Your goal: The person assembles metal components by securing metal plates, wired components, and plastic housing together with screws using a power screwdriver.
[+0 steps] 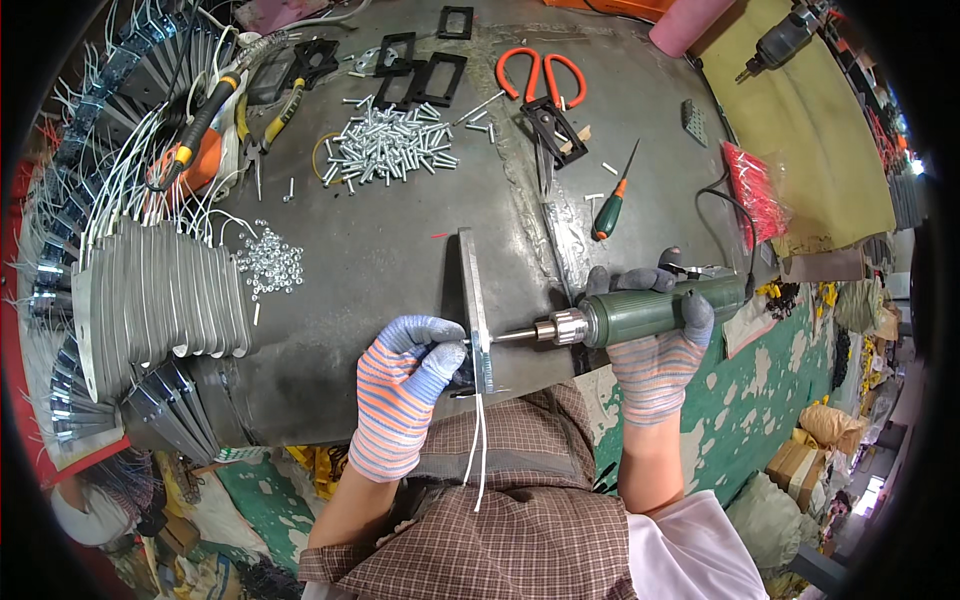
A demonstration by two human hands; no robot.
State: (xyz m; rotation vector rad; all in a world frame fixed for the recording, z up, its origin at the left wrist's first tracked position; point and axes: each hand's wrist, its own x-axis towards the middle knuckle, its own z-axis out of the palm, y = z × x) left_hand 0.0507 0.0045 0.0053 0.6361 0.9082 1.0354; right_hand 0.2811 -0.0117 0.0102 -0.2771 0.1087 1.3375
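My left hand (405, 385), in a striped glove, pinches the lower end of a flat grey metal plate (470, 280) that stands on edge. Two white wires (481, 450) hang from the plate's near end. My right hand (655, 350), gloved too, is wrapped round a green electric screwdriver (645, 315) lying level. Its bit (515, 335) points left and meets the plate's side close to my left fingertips. Whatever small part sits under those fingertips is mostly hidden.
Beyond my hands lie a pile of screws (390, 145), a heap of nuts (270, 262), orange-handled scissors (540, 80), a green hand screwdriver (612, 205) and black frames (440, 78). Grey plates (165, 295) stand stacked at left. A red packet (755, 195) lies right.
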